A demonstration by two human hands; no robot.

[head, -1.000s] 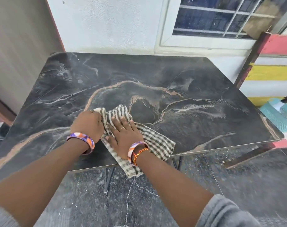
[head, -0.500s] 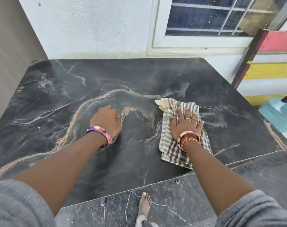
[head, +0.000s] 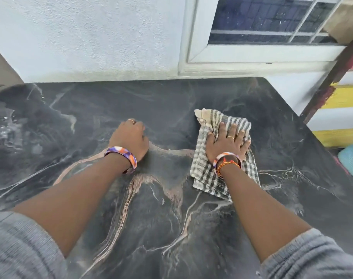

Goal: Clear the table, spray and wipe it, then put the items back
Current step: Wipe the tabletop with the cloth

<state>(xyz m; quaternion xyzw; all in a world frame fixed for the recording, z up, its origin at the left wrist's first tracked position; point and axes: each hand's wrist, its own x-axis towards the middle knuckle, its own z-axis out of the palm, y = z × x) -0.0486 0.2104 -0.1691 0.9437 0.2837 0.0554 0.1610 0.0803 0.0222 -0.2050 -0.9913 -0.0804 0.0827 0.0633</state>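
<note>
Presently wiping stage, by my reading: the dark marbled worktop [head: 151, 228] carries nothing but the cloth and two hands, so clearing looks done and the putting-back is not yet begun. Checked cloth [head: 210, 176], folded, lies flat on the right half of the worktop, its long axis running roughly from the near side toward the wall, slightly slanted; a frayed pale corner points to the far left. Right hand [head: 226, 146] sits on top of it, palm down, fingers [head: 232, 131] spread flat and pressing rather than gripping, so the cloth lies directly under that hand, trailing back beneath the wrist. Left hand [head: 129, 139] rests well apart on bare worktop to the left, curled into a loose fist, holding nothing that I can see, seemingly bracing. Right hand is plainly the working one; unwiped ground appears to lie toward the far edge and the left, where faint wet-looking patches [head: 4, 131] show, so the next stroke likely carries the cloth that way. Bangles on both wrists, grey sleeves pushed up. No brands, labels or legible writing anywhere in view.
</note>
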